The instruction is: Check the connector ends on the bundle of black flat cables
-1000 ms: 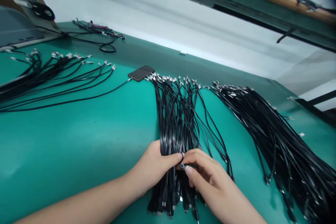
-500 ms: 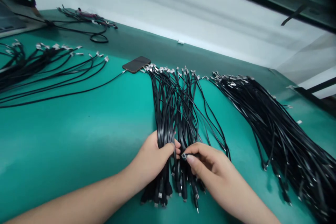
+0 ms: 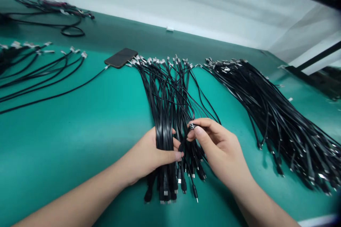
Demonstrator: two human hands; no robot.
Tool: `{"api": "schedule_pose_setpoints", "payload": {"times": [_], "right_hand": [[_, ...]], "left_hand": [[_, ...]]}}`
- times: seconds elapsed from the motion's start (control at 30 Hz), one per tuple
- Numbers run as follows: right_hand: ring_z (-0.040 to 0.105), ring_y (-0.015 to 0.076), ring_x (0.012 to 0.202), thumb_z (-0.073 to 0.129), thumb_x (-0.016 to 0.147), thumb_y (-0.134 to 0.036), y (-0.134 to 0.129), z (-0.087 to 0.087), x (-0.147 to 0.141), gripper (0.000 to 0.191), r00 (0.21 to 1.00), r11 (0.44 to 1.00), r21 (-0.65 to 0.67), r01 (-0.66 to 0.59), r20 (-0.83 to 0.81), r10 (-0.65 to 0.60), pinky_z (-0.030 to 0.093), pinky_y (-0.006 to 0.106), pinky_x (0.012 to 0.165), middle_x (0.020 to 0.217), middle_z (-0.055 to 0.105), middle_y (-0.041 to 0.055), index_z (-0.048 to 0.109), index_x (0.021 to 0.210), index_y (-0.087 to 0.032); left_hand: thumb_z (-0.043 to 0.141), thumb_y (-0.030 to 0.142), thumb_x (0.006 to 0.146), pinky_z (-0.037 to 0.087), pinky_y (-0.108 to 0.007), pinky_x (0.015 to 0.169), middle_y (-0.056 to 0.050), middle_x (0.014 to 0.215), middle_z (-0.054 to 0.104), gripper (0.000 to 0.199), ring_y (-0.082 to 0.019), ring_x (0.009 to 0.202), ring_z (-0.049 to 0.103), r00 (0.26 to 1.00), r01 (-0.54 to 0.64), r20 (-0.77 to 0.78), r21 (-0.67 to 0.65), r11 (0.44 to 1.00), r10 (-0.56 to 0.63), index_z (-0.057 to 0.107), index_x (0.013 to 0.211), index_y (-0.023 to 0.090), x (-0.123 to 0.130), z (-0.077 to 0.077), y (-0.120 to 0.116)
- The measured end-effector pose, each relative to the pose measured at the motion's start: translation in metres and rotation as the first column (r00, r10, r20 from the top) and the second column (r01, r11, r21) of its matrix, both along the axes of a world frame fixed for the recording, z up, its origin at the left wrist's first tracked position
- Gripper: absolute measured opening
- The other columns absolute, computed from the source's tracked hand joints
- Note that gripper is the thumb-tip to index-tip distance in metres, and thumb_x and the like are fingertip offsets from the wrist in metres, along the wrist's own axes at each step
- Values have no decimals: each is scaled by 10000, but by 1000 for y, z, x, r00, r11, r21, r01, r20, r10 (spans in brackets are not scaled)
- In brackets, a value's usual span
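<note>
My left hand (image 3: 147, 152) grips a bundle of flat black cables (image 3: 166, 106) on the green counter (image 3: 80, 138). My right hand (image 3: 220, 145) pinches one cable's plug (image 3: 192, 126) between thumb and forefinger. A second bundle (image 3: 277, 120) lies to the right.

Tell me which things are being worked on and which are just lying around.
Working:
left hand gripping black flat cables
right hand pinching a cable end

Lying about:
a phone
the cable pile on the right
the cables on the left
</note>
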State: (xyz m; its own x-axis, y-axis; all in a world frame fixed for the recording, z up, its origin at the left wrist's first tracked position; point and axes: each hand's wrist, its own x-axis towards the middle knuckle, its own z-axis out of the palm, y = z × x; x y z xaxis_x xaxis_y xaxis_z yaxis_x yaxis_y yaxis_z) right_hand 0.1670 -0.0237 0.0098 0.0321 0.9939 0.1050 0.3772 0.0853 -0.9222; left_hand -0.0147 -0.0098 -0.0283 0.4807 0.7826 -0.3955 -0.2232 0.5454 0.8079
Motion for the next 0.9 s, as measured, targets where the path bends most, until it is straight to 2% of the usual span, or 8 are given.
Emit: {"api": "schedule_pose_setpoints", "payload": {"times": [0.17, 0.3, 0.53, 0.73, 0.9], "right_hand": [[712, 154, 777, 590, 957, -252, 0, -2, 1, 129, 999, 997, 60, -43, 29, 41, 577, 279, 704, 891, 735, 30, 702, 1014, -221], [724, 154, 803, 585, 961, -227, -1, -2, 2, 127, 997, 996, 67, -61, 59, 57, 585, 279, 704, 924, 727, 24, 700, 1016, -226], [732, 147, 842, 575, 980, -212, -3, -1, 5, 129, 982, 991, 117, -69, 181, 47, 589, 291, 762, 1013, 722, 9, 685, 1037, -247], [727, 134, 862, 573, 981, -190, -3, -2, 6, 143, 975, 988, 123, -89, 212, 62, 583, 278, 786, 1043, 720, 1, 682, 1050, -252], [699, 107, 852, 573, 976, -167, -4, 0, 5, 140, 969, 982, 158, -103, 240, 63, 566, 238, 782, 1026, 718, -6, 681, 1031, -237]], "left_hand": [[851, 149, 724, 571, -275, 706, 57, 795, 713, 443, -124, 692, 725, 998, -30, 53, -27, 999, 32, 552, 1048, 179, 1, -1, 0], [835, 131, 750, 584, -259, 711, 41, 810, 730, 406, -118, 704, 728, 994, -25, 101, -43, 999, 29, 562, 1047, 172, 0, 0, -1], [832, 187, 777, 599, -260, 678, 16, 824, 739, 388, -146, 705, 742, 997, -53, 41, -112, 992, 58, 575, 1066, 162, 0, 4, -2], [823, 181, 788, 578, -240, 658, 9, 799, 737, 366, -140, 695, 727, 994, -38, 99, -71, 997, 45, 572, 1054, 163, -1, -3, -2], [812, 189, 804, 575, -249, 679, 15, 799, 736, 346, -135, 707, 722, 993, -23, 116, -59, 998, 30, 569, 1049, 173, -1, -2, -2]]}}
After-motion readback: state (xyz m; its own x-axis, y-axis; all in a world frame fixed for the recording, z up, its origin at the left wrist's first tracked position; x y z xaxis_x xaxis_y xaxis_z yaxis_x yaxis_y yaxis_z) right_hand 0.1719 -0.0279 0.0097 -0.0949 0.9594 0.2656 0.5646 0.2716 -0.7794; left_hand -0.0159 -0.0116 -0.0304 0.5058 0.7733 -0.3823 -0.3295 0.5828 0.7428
